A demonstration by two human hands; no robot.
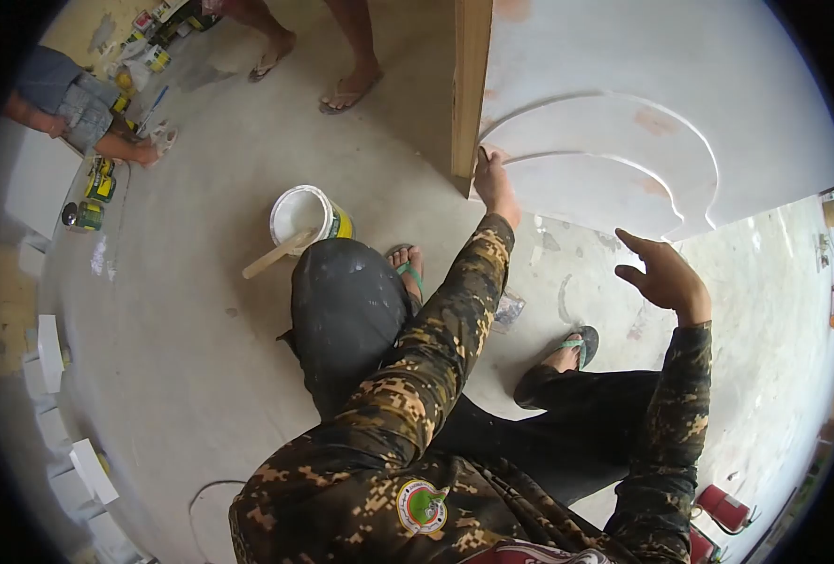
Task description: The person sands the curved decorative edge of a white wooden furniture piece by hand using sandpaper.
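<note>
A large white panel [661,66] with raised curved shapes stands tilted in front of me, its bare wooden edge [472,85] facing left. My left hand [495,188] grips the panel's lower left corner, just beside the wooden edge. My right hand [666,274] hovers open with its fingers apart, holding nothing, just below the panel's curved lower rim. Both my arms wear camouflage sleeves. I am squatting, with my feet in green flip-flops [575,350] on the concrete floor.
A white paint bucket [302,214] with a wooden stick in it stands left of my knee. Another person's feet [349,90] stand at the top. A crouching person [71,103] works at top left among small paint cans [88,214]. White blocks [93,470] line the left edge.
</note>
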